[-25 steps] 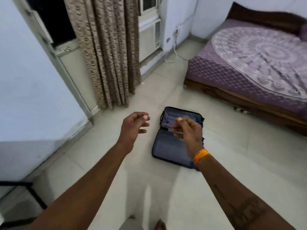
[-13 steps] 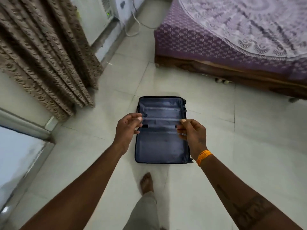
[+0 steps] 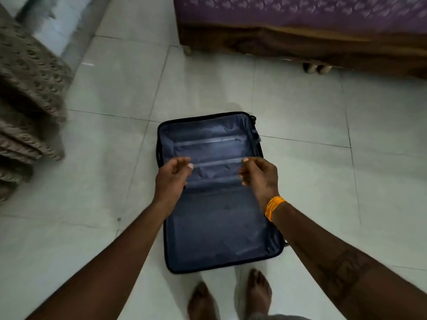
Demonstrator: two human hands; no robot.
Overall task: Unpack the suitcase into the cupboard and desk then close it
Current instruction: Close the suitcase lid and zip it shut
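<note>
A dark blue suitcase lies open and flat on the tiled floor just in front of my bare feet. Its lining shows straps across the far half, and I see no items inside. My left hand hovers over the suitcase's left edge with loosely curled fingers and holds nothing. My right hand, an orange band on its wrist, hovers over the right edge, also loosely curled with nothing in it. Both hands are above the case, apart from it.
A bed with a purple cover on a wooden frame runs along the top right, with footwear under its edge. A brown patterned curtain hangs at the left. Pale tiled floor surrounds the suitcase.
I have walked up to the suitcase and my view has tipped down; it now lies right at my feet. Both hands stayed raised and have come over its two sides.
</note>
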